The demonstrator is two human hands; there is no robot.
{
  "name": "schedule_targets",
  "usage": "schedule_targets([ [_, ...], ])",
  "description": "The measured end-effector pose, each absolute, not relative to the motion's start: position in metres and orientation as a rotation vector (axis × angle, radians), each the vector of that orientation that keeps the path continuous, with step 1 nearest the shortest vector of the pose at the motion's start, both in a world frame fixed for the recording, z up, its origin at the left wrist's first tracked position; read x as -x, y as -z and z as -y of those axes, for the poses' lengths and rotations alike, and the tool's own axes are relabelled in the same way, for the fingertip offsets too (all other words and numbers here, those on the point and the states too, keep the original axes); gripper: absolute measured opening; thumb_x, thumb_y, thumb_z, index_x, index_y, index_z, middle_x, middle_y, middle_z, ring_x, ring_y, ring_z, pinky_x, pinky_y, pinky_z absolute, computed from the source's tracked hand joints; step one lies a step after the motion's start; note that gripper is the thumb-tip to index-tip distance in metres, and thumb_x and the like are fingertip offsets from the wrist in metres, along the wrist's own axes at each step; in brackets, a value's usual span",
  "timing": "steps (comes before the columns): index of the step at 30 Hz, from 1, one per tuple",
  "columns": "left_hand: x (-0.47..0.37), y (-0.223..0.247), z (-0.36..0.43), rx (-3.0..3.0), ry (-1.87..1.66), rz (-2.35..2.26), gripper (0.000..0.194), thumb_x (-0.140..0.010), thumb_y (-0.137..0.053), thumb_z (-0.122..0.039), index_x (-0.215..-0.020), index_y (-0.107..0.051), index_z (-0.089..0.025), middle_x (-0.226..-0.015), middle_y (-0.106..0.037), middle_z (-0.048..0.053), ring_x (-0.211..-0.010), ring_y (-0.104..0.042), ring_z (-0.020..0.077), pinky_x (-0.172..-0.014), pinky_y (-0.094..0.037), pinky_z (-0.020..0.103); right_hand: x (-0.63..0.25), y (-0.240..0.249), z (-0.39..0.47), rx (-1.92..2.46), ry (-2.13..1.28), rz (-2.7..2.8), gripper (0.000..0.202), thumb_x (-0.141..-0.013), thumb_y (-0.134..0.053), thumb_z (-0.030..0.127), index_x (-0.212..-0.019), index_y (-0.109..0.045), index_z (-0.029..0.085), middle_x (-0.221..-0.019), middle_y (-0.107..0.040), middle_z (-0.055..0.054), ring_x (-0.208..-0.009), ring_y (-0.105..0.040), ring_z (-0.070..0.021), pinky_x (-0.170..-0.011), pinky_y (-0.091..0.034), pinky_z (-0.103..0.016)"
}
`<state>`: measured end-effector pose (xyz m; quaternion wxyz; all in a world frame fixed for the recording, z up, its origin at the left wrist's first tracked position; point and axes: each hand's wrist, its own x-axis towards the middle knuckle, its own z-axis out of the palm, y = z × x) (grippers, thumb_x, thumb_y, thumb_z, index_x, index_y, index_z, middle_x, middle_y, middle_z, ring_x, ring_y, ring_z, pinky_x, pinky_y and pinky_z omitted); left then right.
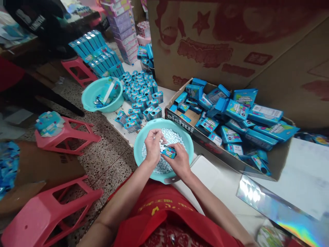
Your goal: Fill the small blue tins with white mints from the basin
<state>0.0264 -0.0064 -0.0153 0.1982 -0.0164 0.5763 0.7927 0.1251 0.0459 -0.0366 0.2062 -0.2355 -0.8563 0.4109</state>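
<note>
A turquoise basin (pixel 138 151) full of small white pellets (pixel 172 136) stands in front of my body. Over it, my right hand (pixel 180 161) holds a small blue printed box (pixel 169 152), tilted, its end toward my left hand. My left hand (pixel 153 145) is curled around several white pellets (pixel 161 144) beside the end of that box. Behind the basin, many small blue boxes (pixel 140 89) stand upright in a cluster on the white table. To the right, an open cardboard carton (pixel 218 154) is heaped with blue boxes (pixel 238 109).
A second turquoise basin (pixel 86 101) with wrappers stands at the table's left edge. Pink stools (pixel 33 216) and a carton (pixel 51 168) are on the left floor. A large cardboard box (pixel 205 37) rises behind the table. A person's dark-clothed leg (pixel 51 94) shows at left.
</note>
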Motion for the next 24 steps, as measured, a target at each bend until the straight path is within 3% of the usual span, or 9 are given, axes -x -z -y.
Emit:
schedule_targets([
  [5,-0.026,0.013,0.004,0.007,-2.236,-1.615,0.024,-0.073,-0.068,-0.035,-0.080,-0.054,-0.017,-0.059,-0.052,-0.005,-0.047,-0.048,0.0071,-0.044,-0.040,0.019,-0.123,0.038,-0.043,0.698,-1.182,2.342,0.022,-0.072,-0.071,0.029,-0.088,-0.058,0.022,-0.085,-0.062,-0.003,-0.084,-0.057,-0.0223,-0.074,-0.044,-0.033],
  [10,-0.026,0.010,0.003,0.099,-2.152,-1.586,0.028,-0.069,-0.070,-0.038,-0.074,-0.052,-0.016,-0.054,-0.047,-0.006,-0.039,-0.037,0.0033,-0.035,-0.023,0.016,-0.129,0.044,-0.043,0.734,-1.292,2.322,0.020,-0.072,-0.070,0.029,-0.086,-0.059,0.021,-0.084,-0.062,-0.003,-0.083,-0.058,-0.0229,-0.074,-0.045,-0.034],
  [18,-0.030,0.006,0.000,0.142,-2.146,-1.518,0.031,-0.068,-0.070,-0.041,-0.075,-0.052,-0.017,-0.051,-0.042,-0.006,-0.041,-0.033,0.0042,-0.040,-0.022,0.018,-0.127,0.043,-0.050,0.710,-1.385,2.237,0.030,-0.072,-0.065,0.047,-0.085,-0.063,0.020,-0.081,-0.066,-0.005,-0.080,-0.061,-0.0240,-0.073,-0.048,-0.036],
  [24,-0.037,0.004,0.004,0.362,-2.082,-1.479,0.045,-0.048,-0.076,-0.056,-0.066,-0.054,-0.021,-0.048,-0.040,-0.002,-0.041,-0.030,0.0080,-0.040,-0.019,0.027,-0.144,0.052,-0.051,0.811,-1.450,2.242,0.044,-0.058,-0.069,0.068,-0.078,-0.066,0.028,-0.076,-0.067,-0.005,-0.071,-0.062,-0.0264,-0.063,-0.051,-0.038],
])
